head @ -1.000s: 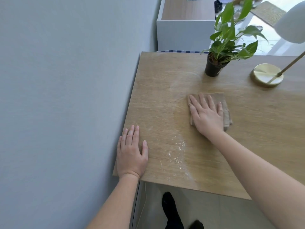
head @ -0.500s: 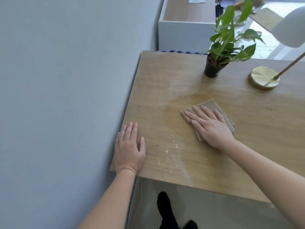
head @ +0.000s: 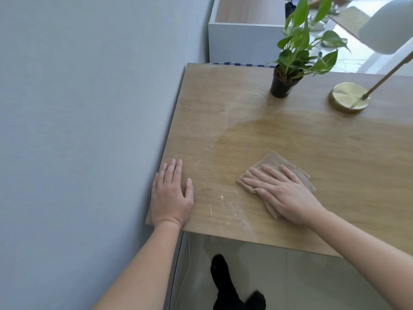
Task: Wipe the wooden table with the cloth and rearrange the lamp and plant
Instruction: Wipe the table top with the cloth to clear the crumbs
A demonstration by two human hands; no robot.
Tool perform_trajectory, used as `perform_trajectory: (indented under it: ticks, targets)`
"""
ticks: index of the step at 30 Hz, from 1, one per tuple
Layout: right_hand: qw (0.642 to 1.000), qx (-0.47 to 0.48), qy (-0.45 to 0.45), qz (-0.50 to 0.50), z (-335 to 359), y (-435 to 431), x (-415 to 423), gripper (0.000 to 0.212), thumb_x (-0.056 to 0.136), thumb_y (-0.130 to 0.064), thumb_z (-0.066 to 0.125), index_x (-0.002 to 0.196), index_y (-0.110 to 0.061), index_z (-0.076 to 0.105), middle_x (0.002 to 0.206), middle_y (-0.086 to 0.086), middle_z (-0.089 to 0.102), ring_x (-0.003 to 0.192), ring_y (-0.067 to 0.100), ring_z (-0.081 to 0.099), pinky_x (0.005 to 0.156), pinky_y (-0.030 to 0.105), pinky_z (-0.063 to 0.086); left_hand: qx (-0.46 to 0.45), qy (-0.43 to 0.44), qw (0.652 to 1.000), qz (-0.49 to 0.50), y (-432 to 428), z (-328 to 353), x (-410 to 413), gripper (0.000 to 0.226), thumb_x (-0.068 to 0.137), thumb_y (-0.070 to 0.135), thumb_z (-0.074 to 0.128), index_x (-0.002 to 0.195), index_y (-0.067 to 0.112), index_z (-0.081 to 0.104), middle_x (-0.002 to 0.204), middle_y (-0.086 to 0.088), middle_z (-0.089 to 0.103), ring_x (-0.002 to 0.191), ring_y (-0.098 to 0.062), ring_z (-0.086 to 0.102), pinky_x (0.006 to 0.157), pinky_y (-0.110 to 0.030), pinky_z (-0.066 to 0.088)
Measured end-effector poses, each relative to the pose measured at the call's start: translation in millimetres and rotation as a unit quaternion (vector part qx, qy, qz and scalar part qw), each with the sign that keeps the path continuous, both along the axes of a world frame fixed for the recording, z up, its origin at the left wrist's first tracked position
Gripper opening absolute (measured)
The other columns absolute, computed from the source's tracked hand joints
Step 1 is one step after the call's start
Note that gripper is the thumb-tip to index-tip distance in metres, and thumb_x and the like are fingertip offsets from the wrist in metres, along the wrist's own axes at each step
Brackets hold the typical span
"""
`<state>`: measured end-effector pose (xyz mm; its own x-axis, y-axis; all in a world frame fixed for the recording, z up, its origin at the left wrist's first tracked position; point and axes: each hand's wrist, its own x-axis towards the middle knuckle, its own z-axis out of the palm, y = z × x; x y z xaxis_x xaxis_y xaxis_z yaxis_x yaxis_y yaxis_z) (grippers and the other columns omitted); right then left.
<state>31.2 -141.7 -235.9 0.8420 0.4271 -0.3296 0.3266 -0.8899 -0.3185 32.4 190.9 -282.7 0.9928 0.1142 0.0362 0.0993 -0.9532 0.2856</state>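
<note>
**Operator:** What do you record on the left side?

**Inspector:** A grey wall (head: 89, 108) runs along the left edge of the wooden surface (head: 223, 104). Your left hand (head: 171, 195) lies flat at the near left corner, palm down, fingers straight and close together. Its grip is fully open and holds nothing. Just right of it, white specks (head: 228, 204) lie on the wood near the front edge.

**Operator:** And the cloth?

**Inspector:** The tan cloth (head: 271, 161) lies folded on the surface, right of the specks and towards the front. Your right hand (head: 288, 193) presses on it palm down, fingers straight and slightly spread. That grip is open too, with nothing pinched. A darker patch (head: 257, 135) of wood lies behind the cloth.

**Operator:** The other items?

**Inspector:** The plant (head: 299, 41) stands upright in a black pot near the far edge, well apart from the cloth. The lamp (head: 348, 100) stands right of the pot and clear of it on a round brass base. Its stem tilts up to the right, to a white shade at the frame's edge.
</note>
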Motion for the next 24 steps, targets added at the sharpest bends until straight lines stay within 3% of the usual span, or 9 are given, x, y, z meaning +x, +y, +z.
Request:
perform_trajectory:
  ticks: [6, 10, 14, 17, 21, 24]
  targets:
    - [0.984, 0.018, -0.035, -0.174, -13, 62, 39, 0.051, 0.111, -0.061, 0.008, 0.161, -0.064, 0.013, 0.173, -0.03, 0.002, 0.163, 0.005, -0.005, 0.131, 0.047, -0.012, 0.0, 0.0, 1.0, 0.001, 1, -2, 1, 0.065, 0.106, 0.05, 0.034, 0.166, 0.027, 0.034, 0.173, 0.006, 0.031, 0.162, -0.016, 0.022, 0.134, -0.041, 0.014]
    - [0.991, 0.041, -0.034, -0.123, -16, 96, 9, 0.052, 0.11, -0.065, 0.014, 0.162, -0.062, 0.012, 0.173, -0.029, -0.001, 0.163, 0.004, -0.008, 0.131, 0.047, -0.013, 0.001, -0.002, 1.0, 0.003, 0, -2, 1, 0.066, 0.105, 0.051, 0.033, 0.166, 0.027, 0.034, 0.173, 0.006, 0.031, 0.162, -0.016, 0.022, 0.133, -0.04, 0.014]
    - [0.998, 0.034, -0.038, -0.042, -19, 38, -34, 0.05, 0.11, -0.063, 0.01, 0.16, -0.066, 0.013, 0.171, -0.035, 0.005, 0.161, -0.003, -0.007, 0.133, 0.045, -0.005, 0.001, 0.001, 1.0, 0.003, 0, -2, 0, 0.065, 0.106, 0.051, 0.033, 0.167, 0.027, 0.033, 0.174, 0.006, 0.03, 0.162, -0.015, 0.021, 0.133, -0.041, 0.014]
    - [0.993, 0.041, -0.035, -0.108, -15, 1, -25, 0.047, 0.111, -0.061, 0.014, 0.157, -0.068, 0.022, 0.169, -0.036, 0.015, 0.16, -0.006, -0.001, 0.133, 0.041, -0.004, -0.002, -0.001, 1.0, 0.004, 0, -1, -2, 0.065, 0.106, 0.051, 0.033, 0.167, 0.027, 0.033, 0.174, 0.007, 0.03, 0.163, -0.015, 0.02, 0.133, -0.042, 0.016]
    - [0.97, 0.088, -0.027, -0.227, -17, 31, 6, 0.045, 0.113, -0.056, 0.021, 0.154, -0.063, 0.037, 0.167, -0.034, 0.026, 0.16, -0.005, 0.006, 0.131, 0.039, -0.008, 0.001, -0.007, 1.0, 0.001, 0, -2, -1, 0.064, 0.107, 0.05, 0.034, 0.166, 0.026, 0.034, 0.173, 0.006, 0.031, 0.162, -0.016, 0.022, 0.133, -0.042, 0.017]
    - [0.973, 0.119, -0.003, -0.199, -16, 75, 16, 0.045, 0.113, -0.057, 0.023, 0.154, -0.06, 0.042, 0.167, -0.032, 0.028, 0.16, -0.004, 0.009, 0.131, 0.041, -0.01, 0.001, -0.011, 1.0, 0.002, 0, -3, -1, 0.064, 0.106, 0.05, 0.033, 0.166, 0.026, 0.036, 0.173, 0.005, 0.033, 0.162, -0.017, 0.024, 0.133, -0.043, 0.018]
